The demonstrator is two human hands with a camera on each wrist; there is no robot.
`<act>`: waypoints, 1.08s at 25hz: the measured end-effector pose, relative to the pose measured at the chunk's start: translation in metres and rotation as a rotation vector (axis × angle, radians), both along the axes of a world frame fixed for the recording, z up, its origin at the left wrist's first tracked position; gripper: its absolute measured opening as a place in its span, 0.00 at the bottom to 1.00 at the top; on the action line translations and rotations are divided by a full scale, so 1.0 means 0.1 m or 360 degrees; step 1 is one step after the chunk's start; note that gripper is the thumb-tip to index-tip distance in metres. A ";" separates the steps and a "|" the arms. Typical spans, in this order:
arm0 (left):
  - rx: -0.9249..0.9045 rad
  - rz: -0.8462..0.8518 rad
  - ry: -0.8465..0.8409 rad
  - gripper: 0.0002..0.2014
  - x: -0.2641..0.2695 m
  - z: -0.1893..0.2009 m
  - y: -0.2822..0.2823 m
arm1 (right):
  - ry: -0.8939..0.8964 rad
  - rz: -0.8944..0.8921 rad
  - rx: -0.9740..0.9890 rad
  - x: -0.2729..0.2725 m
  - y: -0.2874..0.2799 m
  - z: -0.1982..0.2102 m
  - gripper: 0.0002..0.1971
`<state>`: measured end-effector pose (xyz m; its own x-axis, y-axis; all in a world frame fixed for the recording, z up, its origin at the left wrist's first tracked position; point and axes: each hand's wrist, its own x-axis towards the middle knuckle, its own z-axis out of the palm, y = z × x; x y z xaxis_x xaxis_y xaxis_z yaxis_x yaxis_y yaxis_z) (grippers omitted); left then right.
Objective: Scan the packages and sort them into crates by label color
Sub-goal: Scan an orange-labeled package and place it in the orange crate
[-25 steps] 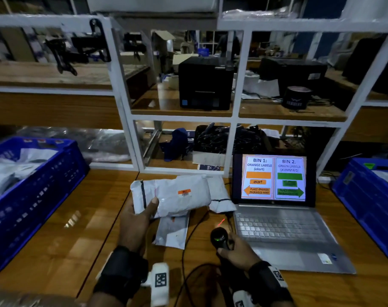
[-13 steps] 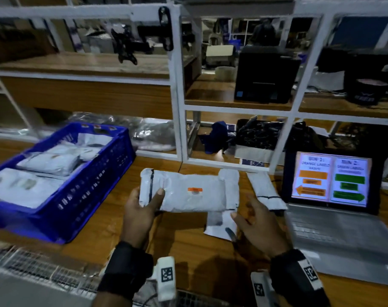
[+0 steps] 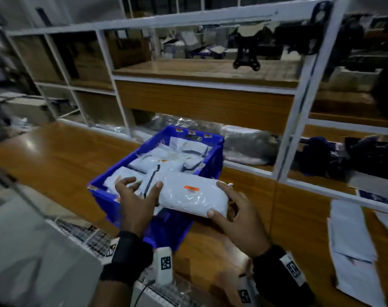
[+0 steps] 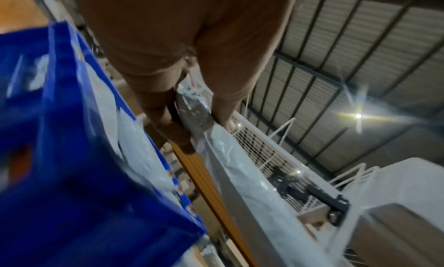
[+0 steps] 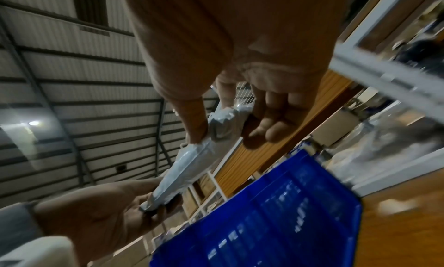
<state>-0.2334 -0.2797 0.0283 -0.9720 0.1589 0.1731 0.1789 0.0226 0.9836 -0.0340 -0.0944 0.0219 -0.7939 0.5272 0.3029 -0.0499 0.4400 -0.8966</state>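
Note:
A white plastic package (image 3: 193,197) with a small orange label (image 3: 191,188) is held flat above the near right corner of the blue crate (image 3: 215,160). My left hand (image 3: 136,197) grips its left end, thumb on top beside a dark stripe. My right hand (image 3: 234,210) pinches its right end, thumb on the near corner. The left wrist view has the package (image 4: 235,168) edge-on, pinched between thumb and fingers. Seen from the right wrist, the same package (image 5: 190,166) spans both hands over the crate (image 5: 276,210). Several white packages lie inside the crate.
The crate stands on a wooden table (image 3: 55,156) against a white shelf frame (image 3: 299,111). More flat white packages (image 3: 352,238) lie on the table at the right. A wire cart edge (image 3: 82,235) runs along the table's near side.
The right hand let go of the scanner and took the package's right end. Both hands carried the package left, over the blue crate. The laptop has left the view.

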 end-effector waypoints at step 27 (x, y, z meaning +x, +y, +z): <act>-0.2560 -0.0327 0.0151 0.41 -1.53 -0.25 -0.13 | -0.1105 0.0025 0.1273 -1.99 -0.69 -0.18 0.33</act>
